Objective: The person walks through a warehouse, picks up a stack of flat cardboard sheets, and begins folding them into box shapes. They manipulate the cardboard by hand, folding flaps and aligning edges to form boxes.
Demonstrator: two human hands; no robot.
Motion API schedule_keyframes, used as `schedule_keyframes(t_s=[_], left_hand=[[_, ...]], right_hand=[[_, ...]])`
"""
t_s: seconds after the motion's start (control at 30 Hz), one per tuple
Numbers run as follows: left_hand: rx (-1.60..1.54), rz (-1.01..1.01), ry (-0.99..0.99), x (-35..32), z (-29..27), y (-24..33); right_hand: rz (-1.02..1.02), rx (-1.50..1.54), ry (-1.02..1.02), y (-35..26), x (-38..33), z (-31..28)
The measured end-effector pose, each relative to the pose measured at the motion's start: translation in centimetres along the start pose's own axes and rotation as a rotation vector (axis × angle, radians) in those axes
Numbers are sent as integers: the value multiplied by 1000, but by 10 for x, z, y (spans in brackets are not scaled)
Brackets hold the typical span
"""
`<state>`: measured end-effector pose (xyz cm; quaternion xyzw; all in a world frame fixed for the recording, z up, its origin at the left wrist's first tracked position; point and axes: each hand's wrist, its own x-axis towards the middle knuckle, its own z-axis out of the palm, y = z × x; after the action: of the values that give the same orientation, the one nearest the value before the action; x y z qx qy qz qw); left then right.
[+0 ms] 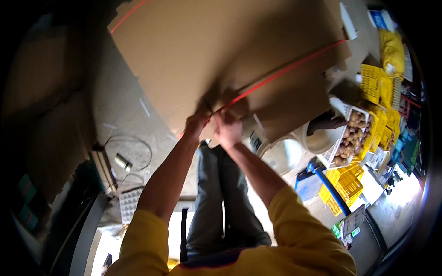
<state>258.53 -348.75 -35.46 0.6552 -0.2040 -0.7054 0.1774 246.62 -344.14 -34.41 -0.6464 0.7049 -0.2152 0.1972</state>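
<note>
Two hands on the red strap!
Left hand [196, 123] and right hand [227, 129] pinch the red strap [285, 71] (blurred, probably knotting) across flat cardboard sheets [221, 50]; yellow crates [347, 184] lie right.

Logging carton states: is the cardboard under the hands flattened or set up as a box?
Flattened: the cardboard lies as flat sheets bound by a red strap, with both hands at its near edge.

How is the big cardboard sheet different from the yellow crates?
The cardboard sheet is brown, flat and plain, with a red strap across it; the yellow crates are bright, boxy and full of holes. The cardboard is held up by the left hand and right hand; the crates sit on the floor, untouched. The cardboard looks far bigger. Both could carry goods.
</note>
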Motion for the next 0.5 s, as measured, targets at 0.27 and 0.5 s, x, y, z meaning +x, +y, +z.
schedule_keyframes(t_s=[0.27, 0.5], left_hand=[[41, 100, -65, -12, 16, 53], [660, 29, -161, -54, -57, 22]], right_hand=[[15, 11, 85, -13, 20, -10], [333, 177, 176, 42, -67, -105]])
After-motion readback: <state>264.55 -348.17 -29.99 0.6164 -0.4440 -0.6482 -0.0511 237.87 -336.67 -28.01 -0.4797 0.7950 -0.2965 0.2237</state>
